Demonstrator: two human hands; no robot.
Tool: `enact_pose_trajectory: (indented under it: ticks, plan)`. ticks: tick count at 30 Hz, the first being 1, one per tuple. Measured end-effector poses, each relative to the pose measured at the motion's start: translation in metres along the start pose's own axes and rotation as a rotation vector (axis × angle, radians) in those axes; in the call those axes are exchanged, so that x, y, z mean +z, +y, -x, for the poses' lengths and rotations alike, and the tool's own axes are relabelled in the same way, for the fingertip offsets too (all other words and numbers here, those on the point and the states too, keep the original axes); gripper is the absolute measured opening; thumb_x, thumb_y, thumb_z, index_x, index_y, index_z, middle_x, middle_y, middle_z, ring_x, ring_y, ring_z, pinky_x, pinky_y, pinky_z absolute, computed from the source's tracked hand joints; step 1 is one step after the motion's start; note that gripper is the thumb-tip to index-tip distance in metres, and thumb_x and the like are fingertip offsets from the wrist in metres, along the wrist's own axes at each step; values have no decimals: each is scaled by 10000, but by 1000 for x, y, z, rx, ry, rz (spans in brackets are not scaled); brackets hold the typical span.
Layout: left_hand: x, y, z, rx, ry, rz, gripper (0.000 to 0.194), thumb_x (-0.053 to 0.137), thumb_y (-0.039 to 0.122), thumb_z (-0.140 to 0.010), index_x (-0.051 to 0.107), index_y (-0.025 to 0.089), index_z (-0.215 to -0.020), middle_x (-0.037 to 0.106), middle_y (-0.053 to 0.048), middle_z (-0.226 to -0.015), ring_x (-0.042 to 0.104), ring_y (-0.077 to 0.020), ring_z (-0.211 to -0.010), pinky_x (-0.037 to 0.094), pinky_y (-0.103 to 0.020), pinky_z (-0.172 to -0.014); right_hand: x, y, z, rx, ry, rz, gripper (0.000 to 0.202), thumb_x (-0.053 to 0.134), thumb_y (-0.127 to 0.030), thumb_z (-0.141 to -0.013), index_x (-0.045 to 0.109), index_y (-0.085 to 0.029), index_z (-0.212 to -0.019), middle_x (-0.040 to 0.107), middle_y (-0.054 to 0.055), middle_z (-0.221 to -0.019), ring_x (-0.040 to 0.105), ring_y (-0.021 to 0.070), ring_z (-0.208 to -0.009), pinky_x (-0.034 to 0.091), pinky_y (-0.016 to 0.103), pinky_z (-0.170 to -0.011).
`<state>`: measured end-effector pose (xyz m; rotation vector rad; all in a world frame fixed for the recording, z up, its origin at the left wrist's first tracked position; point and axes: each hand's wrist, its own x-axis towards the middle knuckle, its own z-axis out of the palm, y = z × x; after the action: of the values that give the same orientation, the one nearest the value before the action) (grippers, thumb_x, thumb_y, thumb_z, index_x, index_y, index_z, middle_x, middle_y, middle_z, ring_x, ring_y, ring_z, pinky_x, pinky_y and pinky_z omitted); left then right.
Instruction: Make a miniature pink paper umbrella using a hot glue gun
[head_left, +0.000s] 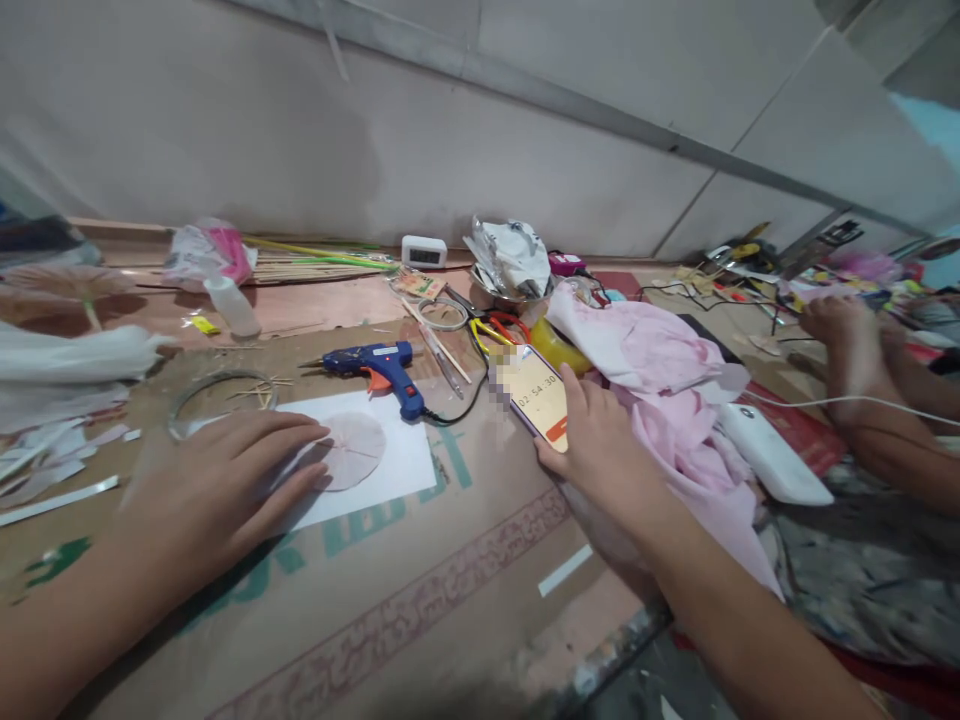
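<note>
My left hand [232, 475] lies palm down with fingers stretched out. Its fingertips touch the edge of a pale pink round piece [352, 452] on a sheet of white paper [409, 462]. My right hand [600, 425] grips the lower right end of a phone [531, 398], whose lit yellow screen shows running digits and an orange button. Between the two hands, a blue glue gun [371, 362] with an orange trigger rests on its side, its black cord curving toward the phone. A clear hoop or tape ring [217, 400] and thin sticks are partly behind my left hand.
Pink cloth [675, 430] and a white power bank [780, 455] lie right of my right hand. Scissors [499, 325], a bowl [510, 275], a small white clock [424, 252] and a squeeze bottle [232, 307] stand along the wall. Another person's hand [847, 330] is at far right.
</note>
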<state>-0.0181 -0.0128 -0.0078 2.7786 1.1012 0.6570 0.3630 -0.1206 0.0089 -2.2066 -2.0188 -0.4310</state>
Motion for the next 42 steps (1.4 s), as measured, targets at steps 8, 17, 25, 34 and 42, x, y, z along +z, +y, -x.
enact_pose_trajectory:
  ticks: [8, 17, 25, 34, 42]
  plan:
    - [13, -14, 9, -58, -69, 38, 367, 466, 557, -950, 655, 343, -1182, 681, 1, -1250, 643, -331, -1124, 481, -550, -1010, -18, -14, 2, -25, -9, 84, 752, 571, -314, -940, 244, -80, -1575, 543, 241, -1252, 520, 374, -1074, 449, 492, -887]
    - [11, -14, 6, -28, -56, 48, 330, 494, 542, -946, 652, 353, -1165, 711, 7, -1206, 660, -311, -1077, 510, -516, -965, -6, -4, -2, -11, -23, 53, 820, 616, -362, -898, 260, -91, -1586, 544, 262, -1301, 532, 403, -1120, 469, 519, -896]
    - [-6, 15, -7, 25, -40, 42, 314, 486, 394, -1023, 687, 176, -1126, 723, -104, -1143, 662, -252, -1054, 510, -419, -955, 32, 59, -18, -13, -74, -104, 863, 627, -458, -862, 353, -32, -1561, 672, 317, -1221, 709, 398, -972, 536, 500, -833]
    - [-8, 17, -5, 7, -24, 55, 279, 505, 317, -1022, 688, 143, -1140, 730, -110, -1123, 646, -249, -1068, 490, -429, -985, -2, -1, -52, -254, 9, -313, 680, 552, -669, -907, 617, -162, -1354, 701, 243, -1254, 688, 398, -1123, 526, 512, -868]
    - [-5, -2, -3, -13, 134, 4, 218, 532, 262, -997, 707, 152, -1065, 737, -89, -1001, 654, -256, -978, 505, -421, -897, -18, -109, -113, -243, -266, -427, 326, 583, -384, -924, 672, -143, -1124, 748, 141, -1026, 692, 255, -891, 489, 328, -753]
